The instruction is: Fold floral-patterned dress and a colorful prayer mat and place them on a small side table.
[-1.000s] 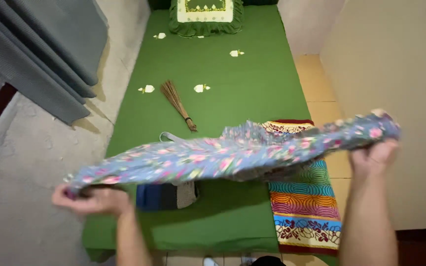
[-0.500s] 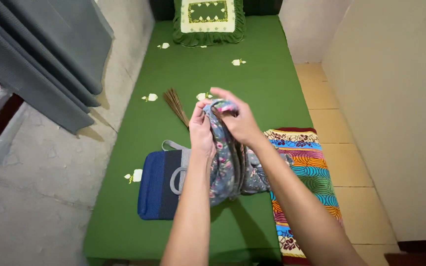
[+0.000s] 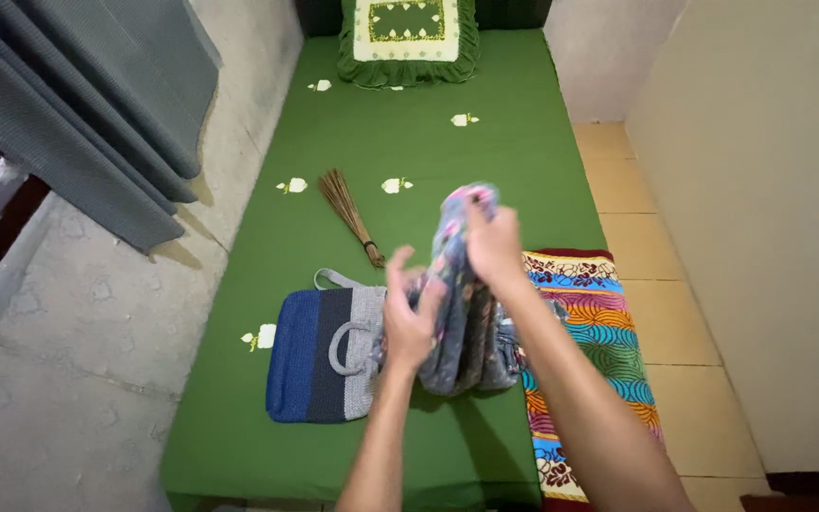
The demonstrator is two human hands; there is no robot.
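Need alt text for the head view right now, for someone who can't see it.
Both hands hold a bunched floral cloth above a green bed: the right hand grips its top, the left hand its middle. A blue-and-grey bag lies left of it, a striped cloth right, a small broom and pillow beyond.

Striped bag (image 3: 319, 356) partly, perhaps half, behind floral cloth (image 3: 462, 327)

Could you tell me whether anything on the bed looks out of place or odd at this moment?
A small broom of brown sticks lies loose on the green sheet, an unusual thing to find on a bed. Otherwise nothing stands out: both hands hold a floral cloth above a striped bag lying flat.
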